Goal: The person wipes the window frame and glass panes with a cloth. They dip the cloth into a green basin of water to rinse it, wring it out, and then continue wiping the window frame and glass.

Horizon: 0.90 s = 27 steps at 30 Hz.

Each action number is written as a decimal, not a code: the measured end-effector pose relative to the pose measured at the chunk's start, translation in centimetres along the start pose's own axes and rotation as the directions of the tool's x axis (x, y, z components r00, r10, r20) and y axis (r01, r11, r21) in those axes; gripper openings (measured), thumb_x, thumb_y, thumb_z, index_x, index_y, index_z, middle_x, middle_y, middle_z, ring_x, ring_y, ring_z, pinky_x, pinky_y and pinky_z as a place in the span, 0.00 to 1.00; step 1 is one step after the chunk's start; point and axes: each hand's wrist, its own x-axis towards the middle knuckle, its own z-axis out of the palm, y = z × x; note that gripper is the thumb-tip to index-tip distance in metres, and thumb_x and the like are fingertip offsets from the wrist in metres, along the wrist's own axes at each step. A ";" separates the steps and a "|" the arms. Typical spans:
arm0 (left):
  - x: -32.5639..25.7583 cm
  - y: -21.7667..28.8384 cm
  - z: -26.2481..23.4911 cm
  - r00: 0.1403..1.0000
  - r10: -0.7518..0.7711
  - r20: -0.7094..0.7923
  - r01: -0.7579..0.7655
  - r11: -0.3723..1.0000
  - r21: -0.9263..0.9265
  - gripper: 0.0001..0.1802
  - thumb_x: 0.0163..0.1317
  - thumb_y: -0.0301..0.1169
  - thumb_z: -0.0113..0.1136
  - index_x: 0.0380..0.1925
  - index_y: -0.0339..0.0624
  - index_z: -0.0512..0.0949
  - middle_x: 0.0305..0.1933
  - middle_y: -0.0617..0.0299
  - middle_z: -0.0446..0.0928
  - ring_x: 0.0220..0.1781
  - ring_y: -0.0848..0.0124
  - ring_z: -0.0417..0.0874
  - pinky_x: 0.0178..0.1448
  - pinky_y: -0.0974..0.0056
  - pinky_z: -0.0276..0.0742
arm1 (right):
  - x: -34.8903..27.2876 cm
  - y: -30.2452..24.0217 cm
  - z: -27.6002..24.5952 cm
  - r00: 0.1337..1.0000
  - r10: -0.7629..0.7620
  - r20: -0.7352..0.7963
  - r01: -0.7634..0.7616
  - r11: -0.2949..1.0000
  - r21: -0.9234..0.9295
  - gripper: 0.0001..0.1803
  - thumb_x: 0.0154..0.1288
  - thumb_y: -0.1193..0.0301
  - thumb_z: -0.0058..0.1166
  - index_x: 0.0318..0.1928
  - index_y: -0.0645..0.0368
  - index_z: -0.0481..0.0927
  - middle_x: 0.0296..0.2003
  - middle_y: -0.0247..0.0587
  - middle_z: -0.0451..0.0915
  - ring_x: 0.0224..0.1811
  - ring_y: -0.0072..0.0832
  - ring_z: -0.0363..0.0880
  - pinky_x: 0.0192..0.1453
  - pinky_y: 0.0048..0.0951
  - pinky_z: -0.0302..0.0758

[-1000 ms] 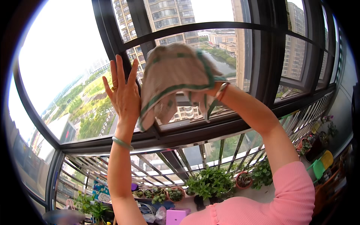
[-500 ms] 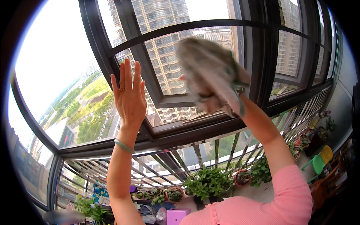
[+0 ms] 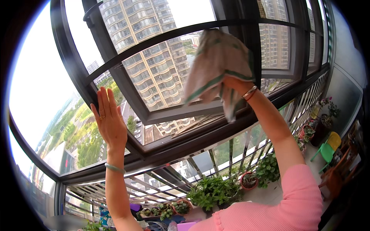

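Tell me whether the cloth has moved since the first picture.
Yes: the cloth has moved right, closer to the thick dark window post on its right.

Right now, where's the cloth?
In the head view, the cloth is just right of the middle, covering most of the right hand, in front of the window.

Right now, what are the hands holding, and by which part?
The right hand holds the green-edged cloth, exact grip hidden; the left hand holds nothing.
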 end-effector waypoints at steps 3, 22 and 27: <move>0.1 0.3 0.3 1.000 -0.005 -0.009 0.004 1.000 -0.012 0.35 0.72 0.29 0.51 0.77 0.46 0.52 0.82 0.61 0.50 0.83 0.66 0.49 0.84 0.52 0.38 | -2.7 2.0 -1.4 0.989 0.133 -0.061 -0.119 0.974 0.191 0.31 0.74 0.59 0.49 0.72 0.55 0.60 0.66 0.42 0.71 0.69 0.30 0.68 0.76 0.33 0.62; -0.2 1.6 0.0 0.998 -0.012 -0.057 0.010 0.999 -0.032 0.36 0.74 0.38 0.51 0.78 0.46 0.52 0.82 0.56 0.48 0.84 0.61 0.47 0.84 0.50 0.39 | -2.6 -2.5 -3.7 0.974 0.227 -0.026 0.024 0.011 1.000 0.37 0.77 0.58 0.47 0.77 0.59 0.49 0.74 0.51 0.56 0.76 0.34 0.57 0.80 0.36 0.53; -0.4 2.7 -0.5 0.998 0.000 -0.058 -0.003 0.998 -0.059 0.38 0.71 0.38 0.56 0.78 0.53 0.54 0.83 0.56 0.48 0.84 0.61 0.47 0.84 0.49 0.38 | -11.4 -0.7 1.9 0.973 0.018 0.232 -0.181 -0.569 0.802 0.37 0.76 0.45 0.37 0.78 0.47 0.50 0.76 0.46 0.54 0.78 0.36 0.51 0.83 0.41 0.44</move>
